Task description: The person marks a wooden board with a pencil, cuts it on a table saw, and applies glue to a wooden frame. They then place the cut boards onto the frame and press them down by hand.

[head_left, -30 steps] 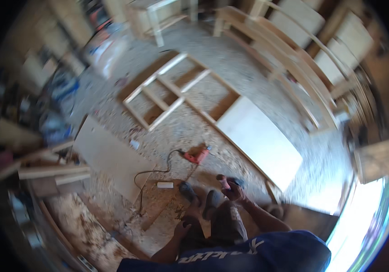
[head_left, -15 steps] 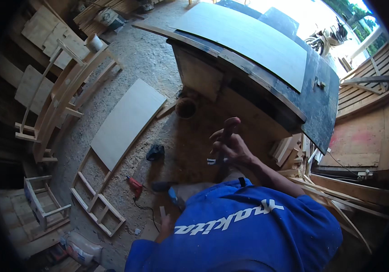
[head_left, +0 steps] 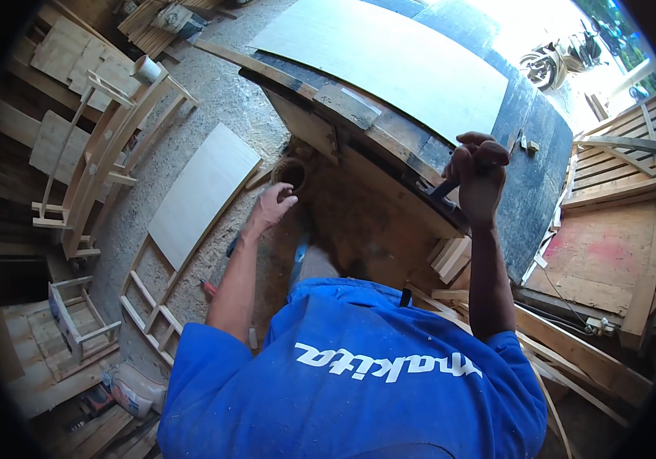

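My right hand (head_left: 481, 172) is raised over the near edge of the workbench (head_left: 531, 164), closed around a dark, slim tool (head_left: 444, 188). Only a short length of it sticks out below the fingers, so its kind is not clear. My left hand (head_left: 271, 206) reaches forward over the floor, left of the bench, with bent fingers apart and nothing visible in them. A large pale plywood sheet (head_left: 389, 57) lies on the bench top. Along the bench's near edge rests a short board (head_left: 347, 105).
Left on the floor, a pale panel (head_left: 204, 191) lies on a wooden frame (head_left: 148, 314). A round bucket-like container (head_left: 290, 174) stands by the bench. A red power tool (head_left: 207, 288) shows beside my left forearm. Wood strips (head_left: 573, 344) are piled at right.
My right hand has risen forward and right to the bench edge. My left hand has come up from low beside my body and stretched forward. The short board now shows at the bench edge.
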Tool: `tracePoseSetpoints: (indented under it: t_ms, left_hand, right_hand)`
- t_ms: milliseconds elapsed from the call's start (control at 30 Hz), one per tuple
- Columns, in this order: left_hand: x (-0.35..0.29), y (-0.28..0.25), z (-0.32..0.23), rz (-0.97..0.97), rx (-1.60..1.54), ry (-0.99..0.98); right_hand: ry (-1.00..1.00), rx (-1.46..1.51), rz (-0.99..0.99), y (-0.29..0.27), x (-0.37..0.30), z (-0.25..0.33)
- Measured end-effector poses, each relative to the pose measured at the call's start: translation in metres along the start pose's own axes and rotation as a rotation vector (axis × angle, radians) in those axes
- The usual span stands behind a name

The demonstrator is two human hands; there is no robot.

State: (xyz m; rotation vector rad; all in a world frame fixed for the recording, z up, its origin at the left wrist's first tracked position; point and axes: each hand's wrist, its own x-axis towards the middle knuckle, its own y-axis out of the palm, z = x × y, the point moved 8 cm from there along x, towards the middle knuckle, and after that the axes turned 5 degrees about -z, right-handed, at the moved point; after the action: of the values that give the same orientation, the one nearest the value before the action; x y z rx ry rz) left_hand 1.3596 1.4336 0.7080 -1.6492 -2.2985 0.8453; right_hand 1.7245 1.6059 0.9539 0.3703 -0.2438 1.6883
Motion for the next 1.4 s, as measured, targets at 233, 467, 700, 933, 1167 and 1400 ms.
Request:
tracePoseSetpoints:
  t_ms: [233,467,700,933,1167,1400]
  left_hand:
    - [0.128,-0.044,-0.083,-0.112,0.155,0.194]
    - [0.264,0.001,-0.088,0.022,0.508,0.559]
    - [0.328,0.034,-0.075,0.200,0.533,0.593]
    - [0.328,0.039,-0.066,0.204,0.549,0.570]
    - [0.326,0.040,-0.069,0.198,0.407,0.538]
    - [0.327,0.036,-0.061,0.175,0.438,0.562]
  right_hand:
    - [-0.093,0.005,0.195,0.088,0.083,-0.032]
    - [0.000,-0.409,0.419,0.186,0.154,-0.150]
    - [0.052,-0.472,0.481,0.206,0.192,-0.248]
    - [0.081,-0.316,0.430,0.215,0.182,-0.238]
    - [-0.017,-0.203,0.319,0.150,0.140,-0.225]
    - [0.035,-0.256,0.414,0.190,0.155,-0.207]
